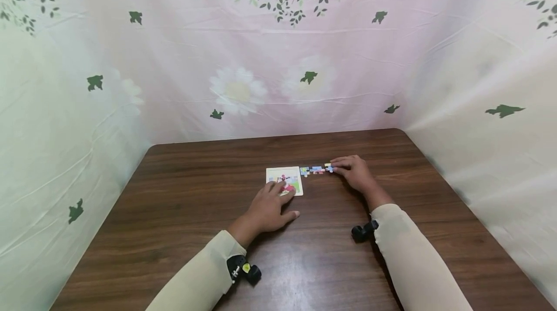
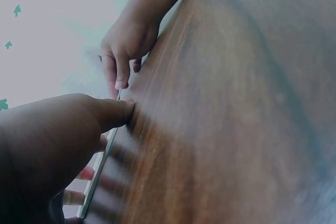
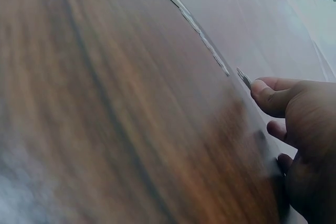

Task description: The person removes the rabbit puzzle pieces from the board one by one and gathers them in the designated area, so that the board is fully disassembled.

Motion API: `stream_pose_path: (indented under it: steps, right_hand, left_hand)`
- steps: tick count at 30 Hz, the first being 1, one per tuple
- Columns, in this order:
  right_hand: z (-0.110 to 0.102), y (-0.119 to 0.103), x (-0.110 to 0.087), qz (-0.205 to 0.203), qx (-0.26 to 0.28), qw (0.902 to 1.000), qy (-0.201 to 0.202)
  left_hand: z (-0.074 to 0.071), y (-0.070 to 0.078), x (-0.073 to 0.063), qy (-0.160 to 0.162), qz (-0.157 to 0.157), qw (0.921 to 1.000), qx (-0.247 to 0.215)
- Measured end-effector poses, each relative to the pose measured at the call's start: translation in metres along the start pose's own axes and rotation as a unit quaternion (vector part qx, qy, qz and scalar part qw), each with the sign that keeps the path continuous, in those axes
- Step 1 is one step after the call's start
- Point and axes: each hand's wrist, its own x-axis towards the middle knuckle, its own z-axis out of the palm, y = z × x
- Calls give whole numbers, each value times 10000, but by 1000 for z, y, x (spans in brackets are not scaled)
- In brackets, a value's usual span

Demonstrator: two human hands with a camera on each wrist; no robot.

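A small white-framed jigsaw puzzle [image 1: 285,170] with a colourful cartoon picture lies on the table. My left hand [image 1: 267,207] rests on its front part, fingers spread and covering some of the picture. Seen from the left wrist, the fingers [image 2: 73,198] lie over the board's edge. To the right of the frame, loose puzzle pieces [image 1: 317,170] form a short row. At the row's right end my right hand [image 1: 357,173] pinches a puzzle piece [image 1: 328,168] between thumb and fingertips. The right wrist view shows this piece [image 3: 243,77] edge-on, tilted above the tabletop.
The brown wood-grain table [image 1: 183,214] spreads around both hands. Pale cloth walls [image 1: 261,50] printed with leaves, flowers and green birds stand behind it and along both sides. A black camera [image 1: 364,231] is strapped at the right wrist, another [image 1: 244,271] at the left.
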Motion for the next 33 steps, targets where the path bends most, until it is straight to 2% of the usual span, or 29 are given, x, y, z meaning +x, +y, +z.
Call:
stream_pose_path:
  steps: [8, 33]
  right_hand:
    - [-1, 2, -2, -105, 26, 9999, -15]
    - [1, 1, -1, 294, -141, 9989, -332]
  left_hand:
    - [3, 1, 1, 6, 0, 10000, 33]
    - [1, 2, 0, 62, 69, 10000, 9]
